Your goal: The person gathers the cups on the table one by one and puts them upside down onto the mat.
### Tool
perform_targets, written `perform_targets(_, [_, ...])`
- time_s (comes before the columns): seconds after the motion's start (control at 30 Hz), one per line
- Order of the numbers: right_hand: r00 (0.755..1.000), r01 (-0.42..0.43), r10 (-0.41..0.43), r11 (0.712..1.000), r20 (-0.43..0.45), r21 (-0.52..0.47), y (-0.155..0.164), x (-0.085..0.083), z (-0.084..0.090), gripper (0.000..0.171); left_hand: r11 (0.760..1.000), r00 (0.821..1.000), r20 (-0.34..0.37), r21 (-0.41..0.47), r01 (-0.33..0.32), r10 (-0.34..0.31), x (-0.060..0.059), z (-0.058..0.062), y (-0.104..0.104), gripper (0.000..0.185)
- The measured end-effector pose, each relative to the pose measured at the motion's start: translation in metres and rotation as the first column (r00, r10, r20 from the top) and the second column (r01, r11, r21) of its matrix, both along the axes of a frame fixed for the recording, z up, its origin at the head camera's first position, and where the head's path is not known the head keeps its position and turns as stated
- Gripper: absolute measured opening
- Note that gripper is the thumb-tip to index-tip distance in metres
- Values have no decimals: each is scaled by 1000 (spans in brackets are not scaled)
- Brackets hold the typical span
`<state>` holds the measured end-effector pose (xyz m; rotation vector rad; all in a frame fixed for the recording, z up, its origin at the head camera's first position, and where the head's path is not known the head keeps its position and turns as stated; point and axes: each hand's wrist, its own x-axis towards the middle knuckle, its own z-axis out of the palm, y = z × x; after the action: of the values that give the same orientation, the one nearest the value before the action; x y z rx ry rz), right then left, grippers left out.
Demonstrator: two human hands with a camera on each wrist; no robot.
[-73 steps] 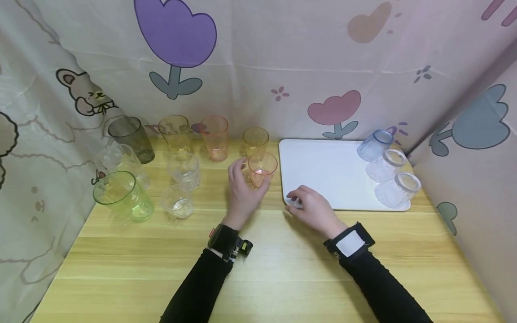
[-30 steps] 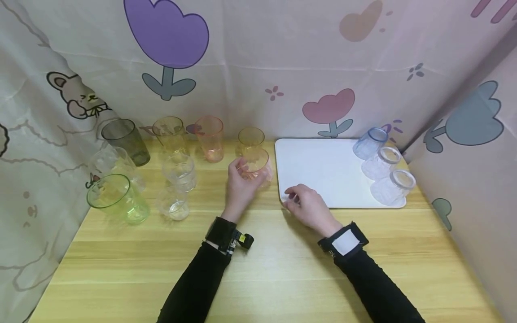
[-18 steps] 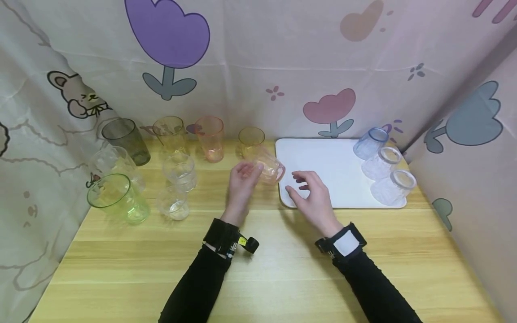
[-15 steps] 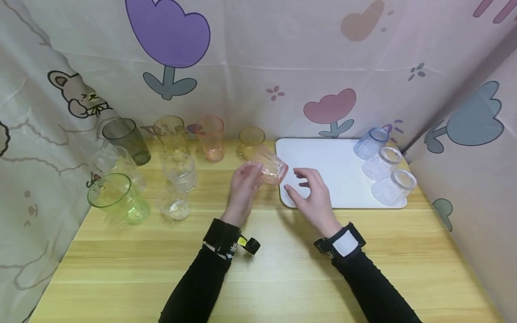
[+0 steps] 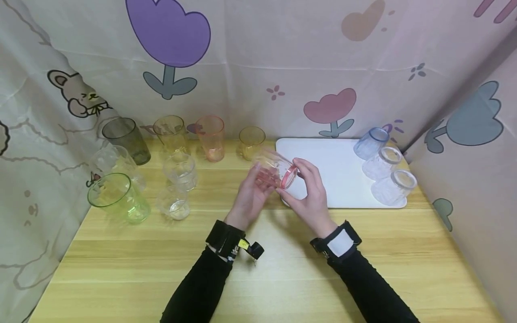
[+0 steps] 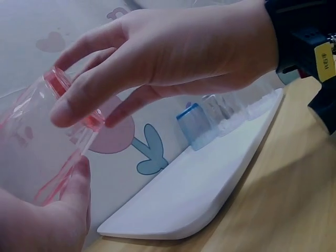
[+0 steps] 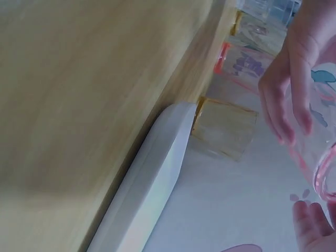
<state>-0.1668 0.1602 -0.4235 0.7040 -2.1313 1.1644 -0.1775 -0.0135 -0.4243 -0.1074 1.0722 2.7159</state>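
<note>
We hold a pink cup (image 5: 276,169) on its side above the table's (image 5: 258,269) middle, just off the near left corner of the white tray (image 5: 331,170), its pink rim turned to the right. Our left hand (image 5: 252,197) wraps the base end, fingers curled round the wall, and our right hand (image 5: 308,193) meets the rim end, thumb and fingers curved about the mouth; both are clamped on the cup, which looks empty. The left wrist view shows the same cup (image 6: 47,142) tilted, pink edge under the fingertips (image 6: 65,113), with the tray (image 6: 199,194) below and beyond it. In the right wrist view only a piece of the pink rim (image 7: 321,178) shows beside the fingers (image 7: 286,105), the tray's rounded edge (image 7: 157,163) running along the wood. On the tray's far right side three cups stand upside down in a row, touching or nearly so: a blue cup (image 5: 370,142) at the back, then two clear cups (image 5: 383,162) and (image 5: 393,187). On the left part of the table upright cups stand in a loose cluster: a grey cup (image 5: 125,140), an amber cup (image 5: 171,132), an orange cup (image 5: 210,137) and a short yellow cup (image 5: 251,141) along the back, a green cup (image 5: 119,197) at the front left, and several clear ones between. All appear empty. Cloth printed with tulips and a rabbit hangs round the table.
</note>
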Motion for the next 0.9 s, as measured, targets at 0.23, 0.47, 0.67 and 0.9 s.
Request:
perform_targets(0.23, [999, -19, 19, 1000, -32, -2, -2, 0, 1, 80, 1000, 1000, 10, 13, 20, -20, 2, 1, 5, 33])
perform_targets(0.47, [999, -25, 24, 1000, -42, -15, -2, 0, 1, 77, 999, 999, 3, 8, 41, -41, 3, -1, 5, 35])
perform_targets(0.67, [999, -22, 19, 997, -42, -72, 1, -1, 8, 77, 995, 993, -71, -45, 94, -97, 3, -5, 5, 71])
perform_targets(0.9, [999, 10, -15, 994, -50, -107, 9, -4, 21, 75, 952, 974, -171, -292, 93, -148, 1, -9, 10, 54])
